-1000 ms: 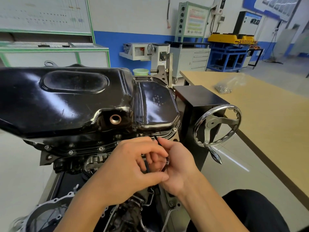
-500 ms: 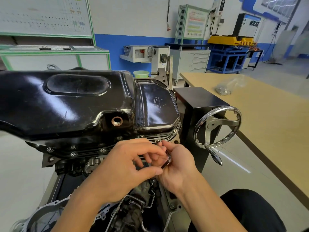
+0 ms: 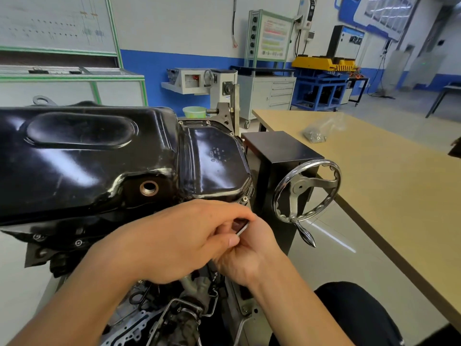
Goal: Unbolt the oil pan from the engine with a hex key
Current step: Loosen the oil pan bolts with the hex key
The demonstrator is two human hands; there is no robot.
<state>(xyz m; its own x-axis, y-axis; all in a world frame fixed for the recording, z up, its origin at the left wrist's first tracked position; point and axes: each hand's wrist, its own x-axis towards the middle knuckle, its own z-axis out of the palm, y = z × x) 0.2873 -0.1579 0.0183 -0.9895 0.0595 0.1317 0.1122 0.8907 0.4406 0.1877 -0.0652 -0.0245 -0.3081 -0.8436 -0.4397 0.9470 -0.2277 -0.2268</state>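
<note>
The oil pan (image 3: 99, 158) sits bolted to the engine, with bolts (image 3: 78, 242) seen along its near flange, so most unbolting is judged left. Below its near right corner, the hex key (image 3: 241, 227) is pinched in the left hand (image 3: 179, 240), slanting near-left to far-right. The right hand (image 3: 252, 255) is half hidden and its grip cannot be told.

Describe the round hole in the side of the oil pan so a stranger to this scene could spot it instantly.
Find the big glossy black oil pan on the left. On its near wall, just above the left hand, is the hole. It is the only round copper-rimmed opening; the bolts lower down are small and silver.
</note>
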